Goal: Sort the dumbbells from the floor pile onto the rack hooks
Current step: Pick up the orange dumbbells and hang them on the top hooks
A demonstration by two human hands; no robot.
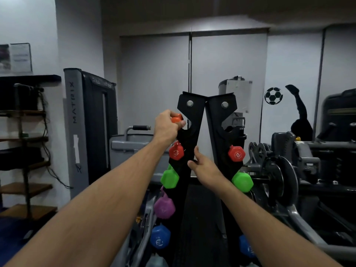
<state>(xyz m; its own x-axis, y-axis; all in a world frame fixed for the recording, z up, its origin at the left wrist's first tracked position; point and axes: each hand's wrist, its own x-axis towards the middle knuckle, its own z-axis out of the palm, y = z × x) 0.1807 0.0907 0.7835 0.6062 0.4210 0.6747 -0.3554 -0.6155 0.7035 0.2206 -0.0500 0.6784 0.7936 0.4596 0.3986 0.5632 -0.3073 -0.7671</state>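
Orange dumbbell (176, 118) is up at the top left hook (189, 125) of the rack (207, 120), with the left hand (167, 126) wrapped around it, grip clamped on the dumbbell so only the near head pokes out past the fingers. It's just beside the notch but I can't tell if the handle is actually seated in it yet. The right hand (202, 165) is lower down, fingers curled on the edge of the left rack plate, looks like it's steadying the thing rather than carrying anything.

What I'd worry about: the hook mouth looks narrow, and if the handle only catches the lip it could roll off once the hand lets go. Right below sits the red dumbbell (176, 152), then the green one (169, 178), the purple one (164, 207) and the blue one (160, 238), so a drop would clang down that whole column or land on the steadying hand. Knuckles could also get pinched against the plate edge.

Room-wise, the left side is pretty open, the grey machine (90, 120) stands well apart. The top right hook (228, 127) looks empty. The right side is tighter with the weight plates (277, 170) near the rack.
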